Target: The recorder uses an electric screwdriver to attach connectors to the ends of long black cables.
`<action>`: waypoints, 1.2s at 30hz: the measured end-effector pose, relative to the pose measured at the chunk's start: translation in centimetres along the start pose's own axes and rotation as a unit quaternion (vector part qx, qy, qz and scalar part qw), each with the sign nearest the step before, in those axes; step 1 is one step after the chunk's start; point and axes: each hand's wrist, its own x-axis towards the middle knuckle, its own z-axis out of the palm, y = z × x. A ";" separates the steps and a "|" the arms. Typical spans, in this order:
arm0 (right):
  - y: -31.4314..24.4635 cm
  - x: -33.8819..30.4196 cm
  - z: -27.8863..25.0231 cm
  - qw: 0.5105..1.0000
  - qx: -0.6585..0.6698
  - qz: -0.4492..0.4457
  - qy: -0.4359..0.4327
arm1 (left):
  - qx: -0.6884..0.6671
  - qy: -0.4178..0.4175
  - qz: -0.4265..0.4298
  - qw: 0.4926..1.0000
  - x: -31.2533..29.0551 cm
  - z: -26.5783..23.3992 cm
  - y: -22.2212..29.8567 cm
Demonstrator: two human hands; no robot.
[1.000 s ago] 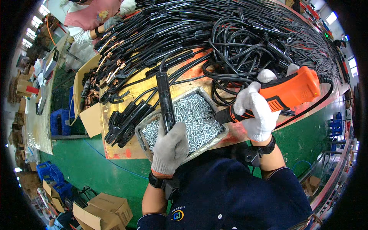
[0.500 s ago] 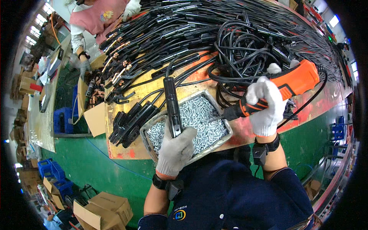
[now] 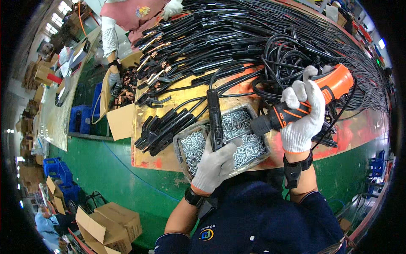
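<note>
My left hand (image 3: 213,166), in a pale work glove, grips the lower end of a long black handle (image 3: 214,113) with a cable running from its far end. In my gloved right hand (image 3: 303,127) is an orange and black electric screwdriver (image 3: 336,84). Its thin bit points left and reaches the handle's lower end, beside my left fingers; whether a screw sits on the tip I cannot tell. Under both lies a grey tray (image 3: 179,155) of small silvery screws (image 3: 193,146), partly covered by the handle and my left hand.
Several black handles (image 3: 167,129) lie left of the tray. Coiled black cables (image 3: 281,59) and rows of further handles cover the table (image 3: 148,163) behind. At far left a co-worker's gloved hand (image 3: 114,79) is over a box of copper parts (image 3: 127,91). A cardboard box (image 3: 114,222) stands on the floor.
The screwdriver has moved left across the tray, from above the screws to the end of the black handle. My left hand still grips the handle. The whole view has shifted slightly.
</note>
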 end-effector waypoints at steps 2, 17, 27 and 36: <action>0.7 -0.3 0.2 1.000 -0.016 -0.002 0.005 | -0.006 -0.007 -0.002 1.000 -0.1 0.1 0.2; 1.7 -1.7 -0.7 0.991 -0.130 0.027 -0.021 | -0.010 -0.033 0.007 0.999 0.0 -0.5 0.0; -1.2 -3.2 4.5 0.860 -0.463 0.052 -0.206 | 0.048 0.036 0.070 0.996 0.2 1.6 -0.5; 0.5 -4.0 6.0 0.918 -0.359 0.006 -0.170 | 0.131 -0.001 0.099 0.986 1.3 -0.7 -1.4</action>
